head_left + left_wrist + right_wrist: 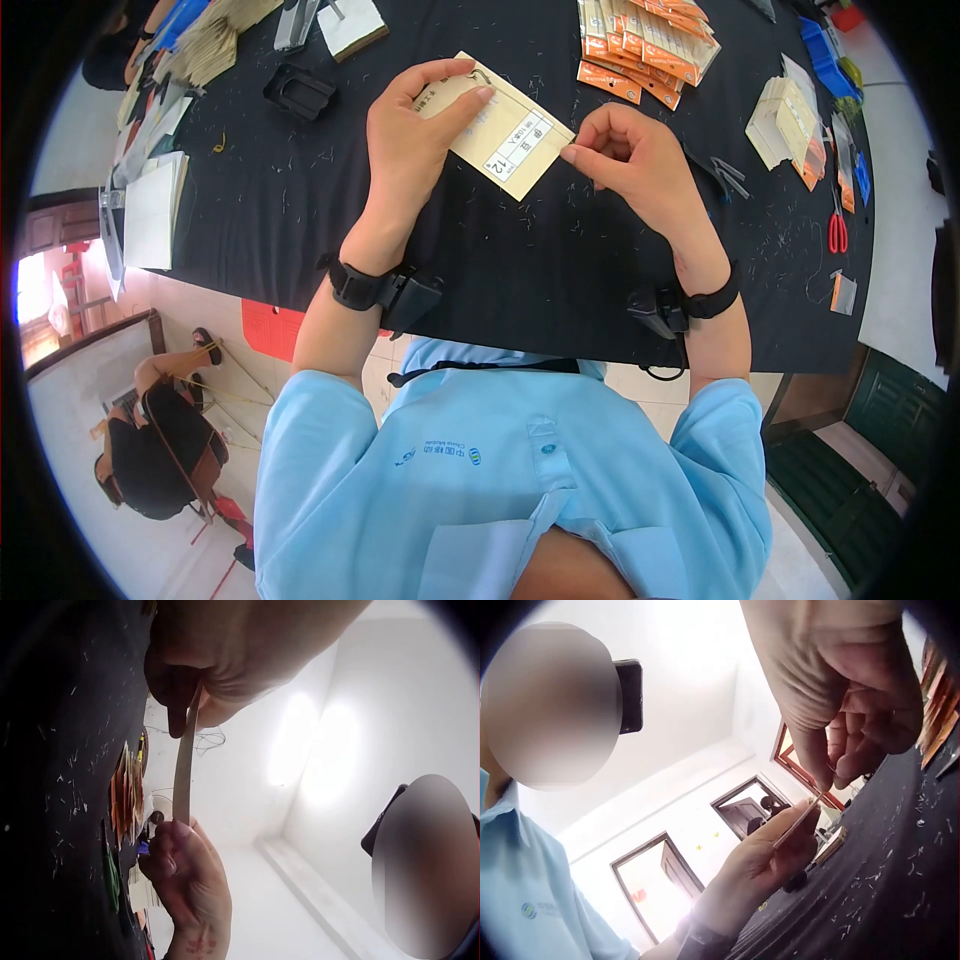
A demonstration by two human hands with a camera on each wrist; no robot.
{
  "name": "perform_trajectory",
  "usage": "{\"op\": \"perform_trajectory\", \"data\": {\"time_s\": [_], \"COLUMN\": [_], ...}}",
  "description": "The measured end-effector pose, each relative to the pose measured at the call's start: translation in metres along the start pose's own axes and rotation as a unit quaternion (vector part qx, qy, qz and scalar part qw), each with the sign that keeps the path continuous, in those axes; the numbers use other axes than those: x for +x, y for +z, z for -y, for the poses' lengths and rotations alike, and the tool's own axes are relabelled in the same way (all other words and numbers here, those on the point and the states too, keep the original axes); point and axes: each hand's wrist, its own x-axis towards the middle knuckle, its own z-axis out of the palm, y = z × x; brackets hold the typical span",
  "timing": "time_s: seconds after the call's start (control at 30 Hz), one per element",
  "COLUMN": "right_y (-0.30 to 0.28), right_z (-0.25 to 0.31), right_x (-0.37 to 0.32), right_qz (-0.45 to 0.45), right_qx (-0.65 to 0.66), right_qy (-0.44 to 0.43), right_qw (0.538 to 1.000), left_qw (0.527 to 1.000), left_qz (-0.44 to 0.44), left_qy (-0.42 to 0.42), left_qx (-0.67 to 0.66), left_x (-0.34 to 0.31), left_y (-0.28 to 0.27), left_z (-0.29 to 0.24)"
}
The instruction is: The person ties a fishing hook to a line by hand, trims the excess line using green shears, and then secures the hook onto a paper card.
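A cream paper card [535, 165] with a printed white label marked 12 is held up over the dark table. My left hand [410, 130] grips its far left side, with the thumb flat on the printed face. At the card's right corner, the thumb and forefinger of my right hand [640, 165] pinch together. Seen edge-on in the left wrist view, the card [185, 772] spans between both hands. From the right wrist, the right fingertips meet right at the edge of the card [799, 825].
Orange-and-cream packets [640, 45] are piled at the back. Beside my right hand lie grey-handled snips [730, 178]; farther right are red-handled scissors [838, 232] and a card stack [778, 125]. A black tray [300, 92] is back left. Thread scraps dot the black cloth.
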Motion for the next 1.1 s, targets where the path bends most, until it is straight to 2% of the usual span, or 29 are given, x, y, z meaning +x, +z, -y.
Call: {"op": "perform_trajectory", "data": {"time_s": [0.4,0.73,0.8,1.1], "right_y": [-0.002,-0.007,-0.007,-0.01], "right_z": [0.007,-0.006,-0.006,-0.013], "right_x": [-0.002,0.003,0.003,0.006], "right_qz": [-0.034,0.015,0.024,0.091], "right_qx": [-0.082,0.053,0.072,0.27], "right_qy": [-0.045,0.002,0.014,0.071], "right_qw": [0.995,0.998,0.997,0.956], "left_qw": [1.0,0.999,0.999,0.998], "left_qz": [0.016,0.009,0.005,0.001], "left_qy": [-0.011,-0.017,0.003,0.015], "left_qx": [-0.007,-0.031,-0.043,-0.059], "left_x": [0.002,0.002,0.002,0.002], "left_y": [-0.002,-0.002,-0.002,-0.002], "left_z": [-0.004,-0.007,-0.005,-0.005]}}
